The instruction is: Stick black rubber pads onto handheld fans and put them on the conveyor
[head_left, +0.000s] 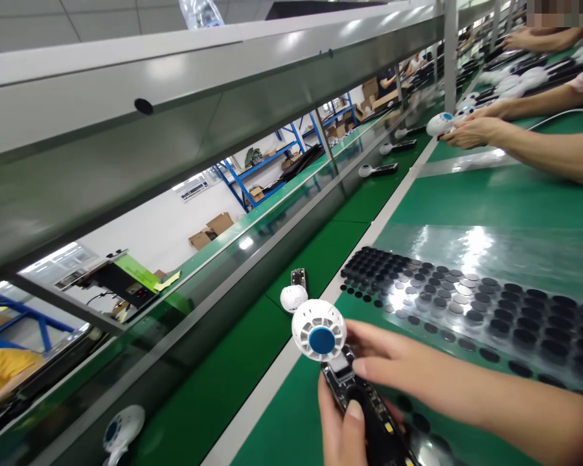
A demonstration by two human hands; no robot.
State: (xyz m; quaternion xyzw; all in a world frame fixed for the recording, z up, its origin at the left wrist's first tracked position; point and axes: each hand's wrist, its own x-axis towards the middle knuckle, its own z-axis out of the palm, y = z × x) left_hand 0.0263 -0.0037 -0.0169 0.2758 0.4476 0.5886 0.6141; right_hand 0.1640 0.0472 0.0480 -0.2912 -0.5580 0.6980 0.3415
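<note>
A handheld device with a white, round, slotted head [319, 329] and a blue disc in its middle is held in front of me. Its black handle [376, 414] shows an exposed circuit board with small yellow parts. My left hand [341, 421] is wrapped round this handle, thumb on top. From the right, my right hand [393, 356] grips the device at the neck, its fingers against the head's side; some fingertips are hidden behind it. Just beyond lies a similar white-headed device [294, 298] on the green conveyor belt [252, 343].
Clear sheets carrying rows of black discs [466, 298] cover the green bench to the right. More devices [379, 169] lie along the belt, one [124, 430] at lower left. A co-worker's hands [480, 129] hold a similar device. A metal beam [214, 84] runs overhead.
</note>
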